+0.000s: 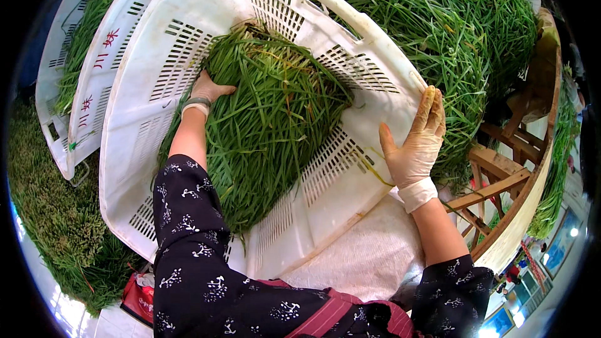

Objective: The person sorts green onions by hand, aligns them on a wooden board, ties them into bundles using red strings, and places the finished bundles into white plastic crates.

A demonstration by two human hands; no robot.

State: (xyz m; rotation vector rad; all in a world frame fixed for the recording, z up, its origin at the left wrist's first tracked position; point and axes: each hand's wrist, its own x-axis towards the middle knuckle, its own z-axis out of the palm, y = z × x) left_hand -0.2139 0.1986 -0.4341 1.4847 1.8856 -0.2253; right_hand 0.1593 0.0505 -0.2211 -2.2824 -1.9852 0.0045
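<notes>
A tilted white plastic crate (341,144) with slotted walls holds a heap of long, flat green leaves, like garlic chives (269,119). My left hand (211,89), in a thin pale glove, reaches into the crate at the heap's left side. Its thumb stretches over the leaves while the other fingers are mostly hidden among them, so I cannot tell whether they grip. My right hand (416,145), in a yellow-stained glove, lies open against the crate's right rim. Its fingers point up and its thumb is spread apart.
More white crates (100,69) stand at the left, one holding greens. Below them lies a brownish-green pile (59,188). A large heap of loose green leaves (438,37) fills the upper right. A wooden frame (501,175) stands right of my hand, and a white woven sack (369,247) lies beneath the crate.
</notes>
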